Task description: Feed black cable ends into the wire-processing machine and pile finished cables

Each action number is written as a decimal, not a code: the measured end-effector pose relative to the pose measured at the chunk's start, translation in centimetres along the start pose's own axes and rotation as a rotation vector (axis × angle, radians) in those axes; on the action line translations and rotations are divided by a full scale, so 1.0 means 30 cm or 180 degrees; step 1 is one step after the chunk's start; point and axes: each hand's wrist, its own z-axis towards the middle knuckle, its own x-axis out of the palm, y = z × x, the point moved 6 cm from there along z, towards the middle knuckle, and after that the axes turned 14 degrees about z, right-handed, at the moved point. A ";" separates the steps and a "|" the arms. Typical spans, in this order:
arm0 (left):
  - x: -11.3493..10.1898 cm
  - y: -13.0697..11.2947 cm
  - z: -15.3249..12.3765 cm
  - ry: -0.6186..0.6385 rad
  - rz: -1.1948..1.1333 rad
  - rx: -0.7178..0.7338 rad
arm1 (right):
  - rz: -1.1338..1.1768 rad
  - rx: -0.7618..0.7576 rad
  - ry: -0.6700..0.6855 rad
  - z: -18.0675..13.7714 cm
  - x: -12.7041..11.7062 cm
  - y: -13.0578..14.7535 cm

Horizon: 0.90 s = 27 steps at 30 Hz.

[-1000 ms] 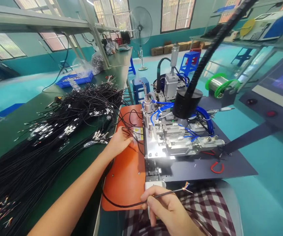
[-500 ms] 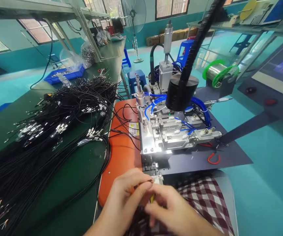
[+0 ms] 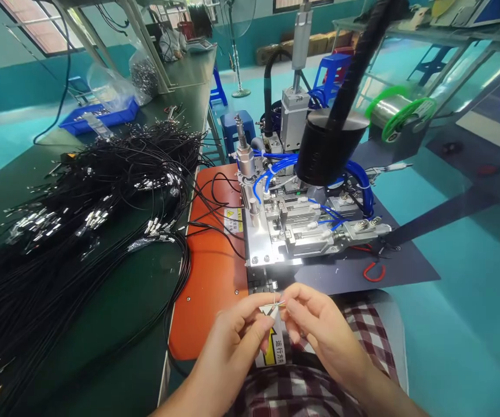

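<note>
My left hand (image 3: 236,341) and my right hand (image 3: 315,327) meet just in front of the metal fixture machine (image 3: 297,226). Both pinch the thin stripped wire ends (image 3: 276,304) of a black cable, thumbs and forefingers closed on them. The cable itself drops out of sight behind my hands. Below them a white warning label (image 3: 276,350) with a yellow arrow shows on the machine's front edge. An orange mat (image 3: 210,272) lies to the left of my hands.
A large heap of black cables with metal terminals (image 3: 80,214) covers the green bench (image 3: 146,301) on the left. A blue tray (image 3: 102,116) and plastic bags stand far back. A black hose and cylinder (image 3: 332,145) hang over the machine. A solder wire spool (image 3: 397,113) sits right.
My left hand left the cables by the machine and came down to join my right hand. Both hands rose slightly and now pinch the wire ends together. The view tilted down.
</note>
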 end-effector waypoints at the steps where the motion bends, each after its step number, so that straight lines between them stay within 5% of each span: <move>1: 0.000 -0.001 -0.001 0.0026 -0.0019 0.0010 | 0.0088 0.0057 0.0034 0.001 0.001 -0.004; 11: 0.012 -0.009 0.006 0.0281 -0.0632 -0.0107 | 0.0334 0.0163 -0.0114 0.000 0.038 -0.021; 20: 0.016 0.018 0.010 -0.0036 -0.0516 0.0211 | -0.0781 -0.0352 -0.0266 -0.026 -0.003 -0.063; 27: 0.001 0.008 0.033 -0.0272 -0.0641 -0.0153 | -0.1437 -0.0558 -0.0359 -0.046 0.007 -0.019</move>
